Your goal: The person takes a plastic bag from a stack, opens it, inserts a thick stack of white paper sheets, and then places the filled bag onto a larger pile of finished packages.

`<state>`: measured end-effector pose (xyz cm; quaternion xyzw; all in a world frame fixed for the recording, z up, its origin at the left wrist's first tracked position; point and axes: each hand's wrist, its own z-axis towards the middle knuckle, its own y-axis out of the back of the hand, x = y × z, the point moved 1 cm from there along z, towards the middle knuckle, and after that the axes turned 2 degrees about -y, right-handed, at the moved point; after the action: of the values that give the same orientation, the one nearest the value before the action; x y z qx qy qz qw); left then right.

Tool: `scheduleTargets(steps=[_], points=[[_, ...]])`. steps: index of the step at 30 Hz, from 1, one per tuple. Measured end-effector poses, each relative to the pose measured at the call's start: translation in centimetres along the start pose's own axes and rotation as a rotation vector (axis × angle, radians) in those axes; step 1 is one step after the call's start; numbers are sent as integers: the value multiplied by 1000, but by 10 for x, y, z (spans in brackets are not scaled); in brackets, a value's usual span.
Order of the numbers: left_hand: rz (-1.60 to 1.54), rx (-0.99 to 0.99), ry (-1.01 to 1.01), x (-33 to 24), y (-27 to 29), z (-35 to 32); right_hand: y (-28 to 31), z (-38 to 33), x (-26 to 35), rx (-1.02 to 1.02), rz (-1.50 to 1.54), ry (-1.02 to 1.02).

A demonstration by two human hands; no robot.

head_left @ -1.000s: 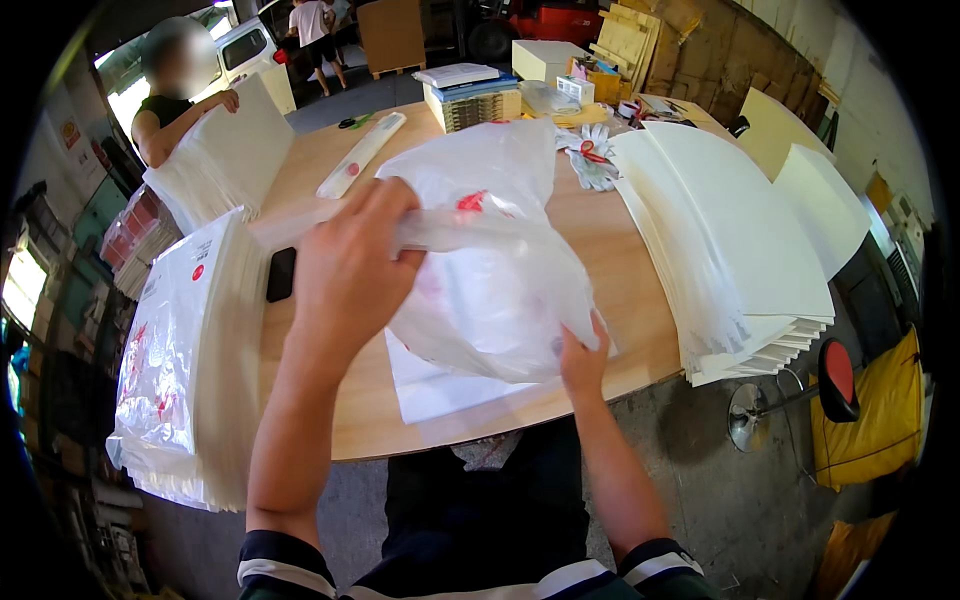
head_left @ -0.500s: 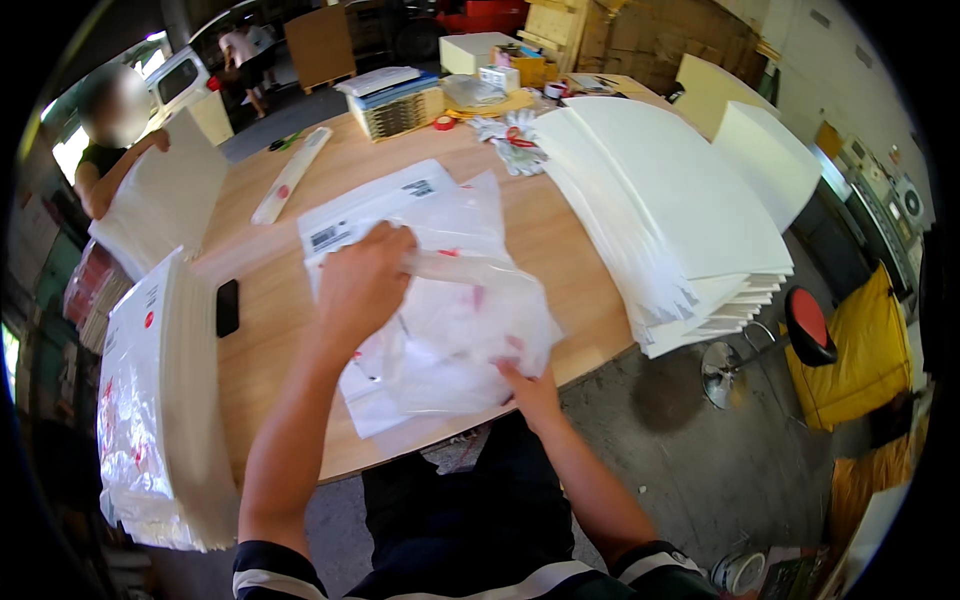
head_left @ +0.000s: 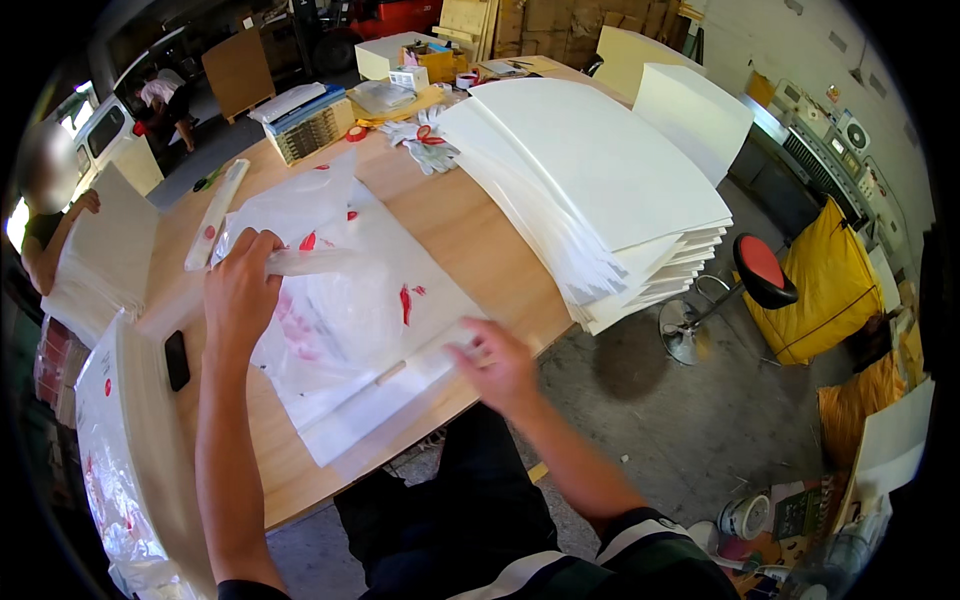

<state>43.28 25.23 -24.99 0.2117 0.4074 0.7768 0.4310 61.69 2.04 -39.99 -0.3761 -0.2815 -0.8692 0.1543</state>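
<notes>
My left hand is closed on a gathered fold of a clear plastic bag, lifting it off the table's surface. Red printed marks show on the film, which is crumpled near the hand and lies flatter toward the table's front edge. Beneath it, and partly covered by it, are more flat white bags; how many I cannot tell. By the front right edge of the bag, my right hand is somewhat blurred, its thumb and fingers apart, with nothing visible in it.
A tall stack of white sheets covers the table's right side. Bagged white packs stand at the left beside a black phone. Gloves and a box of folders lie farther back. A person holds white sheets at far left.
My left hand has pulled the bag's fold leftward. My right hand has let go of the bag's near edge and sits right of it. The view has shifted right.
</notes>
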Motion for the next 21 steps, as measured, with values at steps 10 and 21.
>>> scheduleTargets(steps=[10, 21], points=[[39, 87, -20, -25, 17, 11, 174, 113, 2, -39, -786, 251], [-244, -211, -266, -96, 35, -61, 170, 87, -18, -8, -876, 372]])
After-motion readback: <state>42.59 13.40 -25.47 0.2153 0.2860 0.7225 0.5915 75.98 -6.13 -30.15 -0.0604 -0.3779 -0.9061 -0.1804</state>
